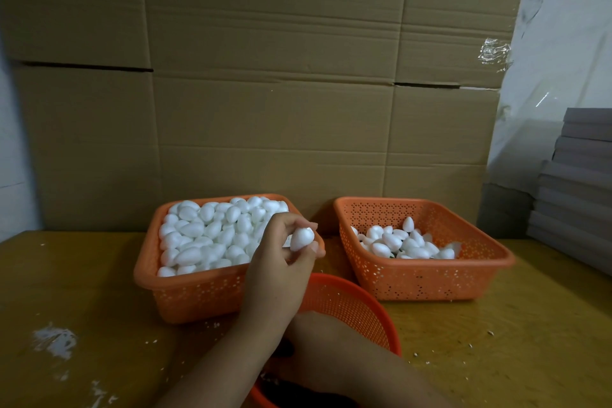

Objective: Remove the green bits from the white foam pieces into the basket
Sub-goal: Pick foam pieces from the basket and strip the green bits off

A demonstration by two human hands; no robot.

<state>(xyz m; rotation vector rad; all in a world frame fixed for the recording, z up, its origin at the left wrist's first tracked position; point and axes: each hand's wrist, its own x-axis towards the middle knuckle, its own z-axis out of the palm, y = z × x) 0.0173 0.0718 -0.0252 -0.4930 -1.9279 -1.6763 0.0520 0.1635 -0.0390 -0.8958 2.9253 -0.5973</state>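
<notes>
Left hand (284, 252) pinched one white foam piece (302, 238) over the full basket (185, 291), apparently stripped for dropping there; right hand (318, 351) (grip hidden) lay in the round basket (357, 305), presumably shedding green bits.

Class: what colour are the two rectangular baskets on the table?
Orange, both the full basket and the right one; head view.
</notes>
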